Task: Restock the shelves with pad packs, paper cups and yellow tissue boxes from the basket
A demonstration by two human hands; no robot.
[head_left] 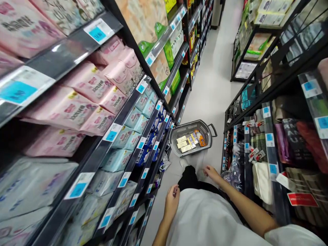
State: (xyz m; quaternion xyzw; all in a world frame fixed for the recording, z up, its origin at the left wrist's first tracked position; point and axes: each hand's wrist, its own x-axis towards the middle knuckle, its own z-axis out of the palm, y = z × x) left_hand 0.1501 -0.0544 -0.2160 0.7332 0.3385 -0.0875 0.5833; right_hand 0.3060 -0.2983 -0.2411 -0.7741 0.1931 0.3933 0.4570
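Note:
My left hand (171, 199) hangs beside my left hip with its fingers curled in. A small dark spot shows inside the curl, too unclear to name. Lower than my waist, over my right leg, my right hand (211, 173) hangs with fingers loosely bent and apart, and nothing shows in it. On the floor just ahead of my feet is a dark grey shopping basket (176, 134), touched by neither hand. Inside it lie several pale yellow packs (185, 145), purple-and-yellow boxes (192, 139) and an orange pack (200, 139). The basket's handle (215, 130) sticks out to the right.
Shelves on the left hold pink tissue packs (74, 106), light-blue packs (120, 159) and dark-blue packs (146, 152). A rack of folded textiles (263, 177) stands close on my right. The pale floor (217, 65) of the aisle runs ahead past a display stand (252, 51).

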